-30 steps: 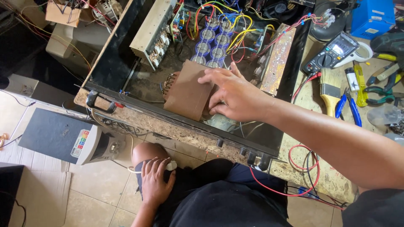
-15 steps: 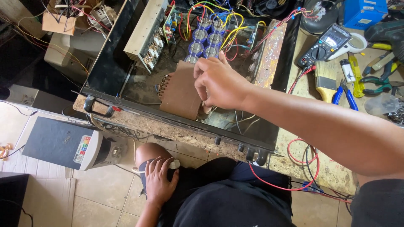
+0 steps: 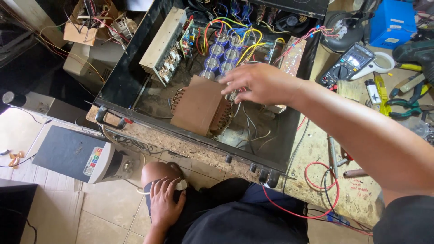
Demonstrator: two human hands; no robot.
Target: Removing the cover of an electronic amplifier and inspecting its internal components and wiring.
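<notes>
Fingers (image 3: 235,81) of the right hand (image 3: 262,83) are loosely spread and curled down, tips at the far right corner of the brown transformer (image 3: 199,106) and the tangle of wires (image 3: 246,119) beside it. Whether anything is pinched between them can't be made out from here, and nothing shows in the palm. A second ago that hand lay flat across the top of the transformer; now it has slid off toward the back edge, so the brown cover shows almost whole and the copper windings peek out at both ends. That reads as a shift from pressing on the block to feeling at the leads behind it.

Transformer sits inside the open black chassis (image 3: 122,77), near its front wall, just in front of the blue capacitors (image 3: 221,54). The chassis rests on the table (image 3: 316,149), with a multimeter (image 3: 346,65) and pliers (image 3: 407,106) off to the right.

Down below, the left hand (image 3: 163,208) rests on the knee, fingers closed loosely around a small white object (image 3: 181,185), much as before.
</notes>
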